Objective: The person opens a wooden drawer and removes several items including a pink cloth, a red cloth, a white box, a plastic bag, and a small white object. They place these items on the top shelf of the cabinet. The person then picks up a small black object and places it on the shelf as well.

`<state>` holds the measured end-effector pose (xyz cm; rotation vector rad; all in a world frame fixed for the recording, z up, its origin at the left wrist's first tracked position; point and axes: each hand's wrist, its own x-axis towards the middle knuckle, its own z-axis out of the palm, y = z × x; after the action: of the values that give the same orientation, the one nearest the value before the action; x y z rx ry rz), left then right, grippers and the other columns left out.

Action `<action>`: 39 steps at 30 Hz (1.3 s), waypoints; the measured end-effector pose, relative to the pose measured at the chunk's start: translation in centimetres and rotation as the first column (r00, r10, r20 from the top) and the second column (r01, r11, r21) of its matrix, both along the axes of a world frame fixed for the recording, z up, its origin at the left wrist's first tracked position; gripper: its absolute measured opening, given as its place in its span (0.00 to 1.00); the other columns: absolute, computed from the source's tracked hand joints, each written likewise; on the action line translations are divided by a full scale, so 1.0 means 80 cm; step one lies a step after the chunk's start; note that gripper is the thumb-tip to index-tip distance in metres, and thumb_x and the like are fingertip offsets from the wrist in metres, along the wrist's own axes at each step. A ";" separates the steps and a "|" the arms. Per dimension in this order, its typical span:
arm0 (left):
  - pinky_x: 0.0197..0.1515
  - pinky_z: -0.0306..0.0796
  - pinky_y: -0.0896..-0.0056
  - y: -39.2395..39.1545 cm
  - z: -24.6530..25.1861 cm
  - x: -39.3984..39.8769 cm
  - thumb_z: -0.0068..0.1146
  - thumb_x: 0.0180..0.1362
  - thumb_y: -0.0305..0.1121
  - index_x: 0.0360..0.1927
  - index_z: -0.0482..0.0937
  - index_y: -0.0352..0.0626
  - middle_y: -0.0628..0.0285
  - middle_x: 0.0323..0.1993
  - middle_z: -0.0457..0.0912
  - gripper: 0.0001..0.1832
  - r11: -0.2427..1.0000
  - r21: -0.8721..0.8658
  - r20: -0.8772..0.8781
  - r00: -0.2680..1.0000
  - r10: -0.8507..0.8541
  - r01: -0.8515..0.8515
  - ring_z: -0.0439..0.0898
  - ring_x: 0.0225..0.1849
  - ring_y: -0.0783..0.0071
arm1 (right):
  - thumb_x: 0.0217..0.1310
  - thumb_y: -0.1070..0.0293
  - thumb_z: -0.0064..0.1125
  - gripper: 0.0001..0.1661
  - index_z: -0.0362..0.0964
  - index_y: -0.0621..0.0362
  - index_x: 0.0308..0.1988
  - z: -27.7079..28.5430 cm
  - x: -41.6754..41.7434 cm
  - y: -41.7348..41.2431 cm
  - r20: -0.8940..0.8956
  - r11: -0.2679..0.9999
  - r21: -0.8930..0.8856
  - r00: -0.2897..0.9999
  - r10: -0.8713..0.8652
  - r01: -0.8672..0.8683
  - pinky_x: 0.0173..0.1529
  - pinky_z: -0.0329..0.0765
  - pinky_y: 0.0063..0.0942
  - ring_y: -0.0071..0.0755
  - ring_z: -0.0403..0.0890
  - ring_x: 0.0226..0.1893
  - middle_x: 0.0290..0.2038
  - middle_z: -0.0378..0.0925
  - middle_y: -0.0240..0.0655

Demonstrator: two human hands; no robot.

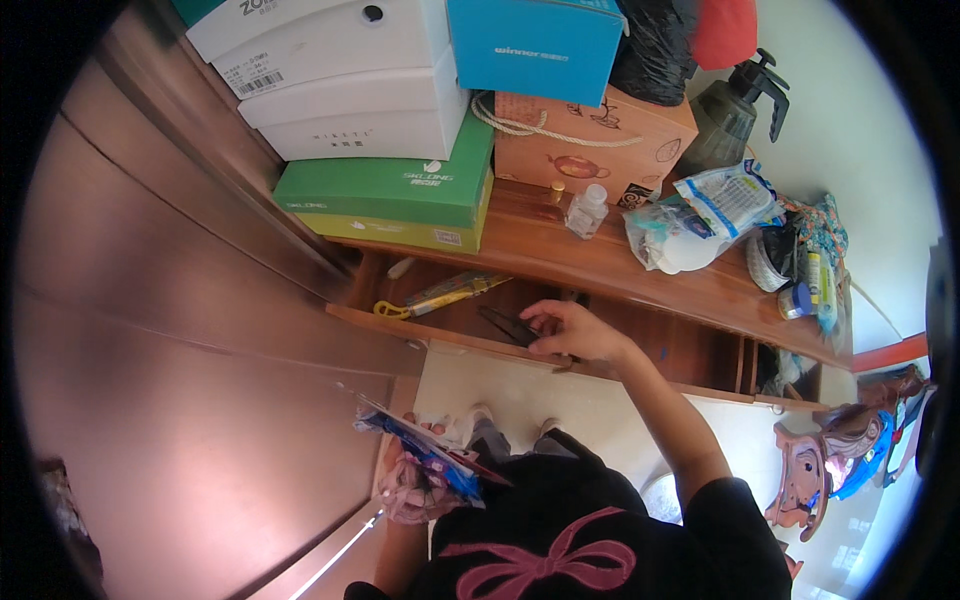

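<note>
My right hand (570, 330) reaches into a pulled-out wooden drawer (675, 349). Its thumb and fingers close around one end of a dark, narrow tool (506, 324), which may be scissors or pliers. Left of that tool lies a folded item with a yellow loop handle (450, 294), possibly a folded umbrella. Lower down, beside my body, my left hand (394, 448) grips a bundle of flat plastic packets (435, 454) together with crumpled pink material (416, 491). The bundle hides much of that hand.
Stacked shoe boxes (390, 191) and a carton with a rope handle (592, 142) stand on the cabinet top. A small clear bottle (586, 212), plastic bags (675, 240) and a pump sprayer (724, 116) are there too. A brown door (187, 337) borders the left; carved wooden furniture (802, 472) stands right.
</note>
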<state>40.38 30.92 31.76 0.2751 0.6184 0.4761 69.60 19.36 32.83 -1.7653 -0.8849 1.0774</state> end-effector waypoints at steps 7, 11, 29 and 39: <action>0.39 0.74 0.56 0.026 -0.021 -0.016 0.50 0.57 0.42 0.48 0.64 0.44 0.58 0.40 0.71 0.19 0.998 -0.001 0.137 0.989 0.059 -0.059 0.71 0.45 0.63 | 0.41 0.73 0.59 0.31 0.67 0.50 0.50 -0.085 0.015 0.061 0.617 0.934 -0.343 0.725 0.306 -0.103 0.51 0.69 0.38 0.46 0.71 0.48 0.45 0.72 0.43; 0.43 0.72 0.58 0.033 -0.045 -0.019 0.50 0.56 0.46 0.49 0.64 0.43 0.57 0.43 0.71 0.23 0.990 0.133 0.146 0.989 0.018 -0.037 0.71 0.45 0.62 | 0.45 0.76 0.53 0.25 0.69 0.49 0.48 -0.083 0.012 0.055 0.604 0.831 -0.527 0.609 0.515 -0.179 0.52 0.68 0.38 0.46 0.71 0.47 0.44 0.72 0.43; 0.42 0.71 0.58 -0.016 -0.006 0.038 0.46 0.56 0.48 0.46 0.67 0.41 0.57 0.41 0.71 0.22 0.989 -0.054 0.125 0.983 -0.133 0.141 0.72 0.42 0.62 | 0.48 0.73 0.63 0.05 0.75 0.62 0.27 0.109 -0.025 -0.126 0.334 0.781 0.442 0.727 -0.600 0.441 0.27 0.71 0.20 0.25 0.76 0.24 0.24 0.76 0.36; 0.43 0.67 0.38 -0.062 0.029 0.079 0.44 0.56 0.49 0.46 0.68 0.47 0.57 0.41 0.70 0.20 0.955 -0.100 0.137 0.954 -0.267 0.281 0.68 0.45 0.57 | 0.41 0.68 0.67 0.13 0.70 0.61 0.27 0.098 0.012 -0.245 0.463 0.437 0.529 0.184 -0.867 0.727 0.26 0.72 0.27 0.35 0.76 0.22 0.24 0.72 0.38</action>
<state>46.71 25.95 34.06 0.2137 0.4776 0.1855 70.55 -0.26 40.65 -2.0489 -0.2457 -0.4603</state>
